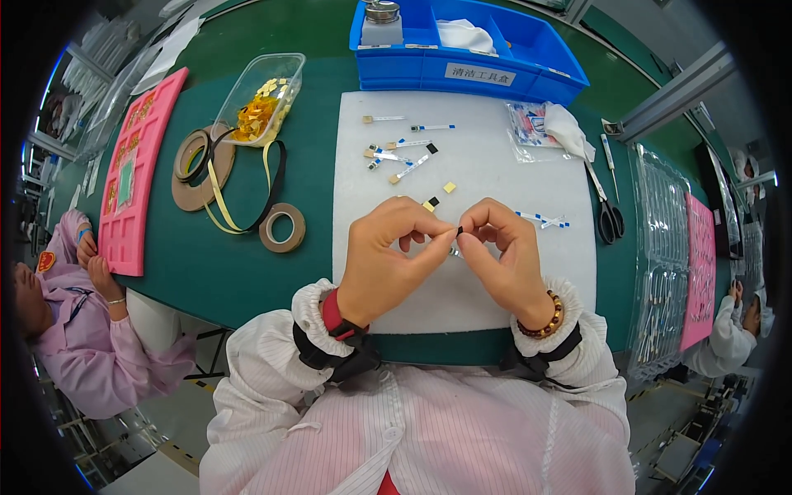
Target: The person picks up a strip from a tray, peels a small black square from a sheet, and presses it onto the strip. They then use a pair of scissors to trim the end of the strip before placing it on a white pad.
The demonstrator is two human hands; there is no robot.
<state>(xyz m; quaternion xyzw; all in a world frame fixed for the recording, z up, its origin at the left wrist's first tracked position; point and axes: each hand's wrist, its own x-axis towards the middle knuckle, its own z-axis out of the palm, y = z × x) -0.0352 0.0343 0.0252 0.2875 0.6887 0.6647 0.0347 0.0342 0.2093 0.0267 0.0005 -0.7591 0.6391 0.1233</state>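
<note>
Above the white mat, the right hand pinches a small black piece, the left hand pinched together at its edge, probably peeling; next likely needs a gentle, steady pull.

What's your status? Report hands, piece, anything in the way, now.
Left hand and right hand pinched together at black piece. Piece partly hidden. Loose strips on white mat, none covering the hands.
</note>
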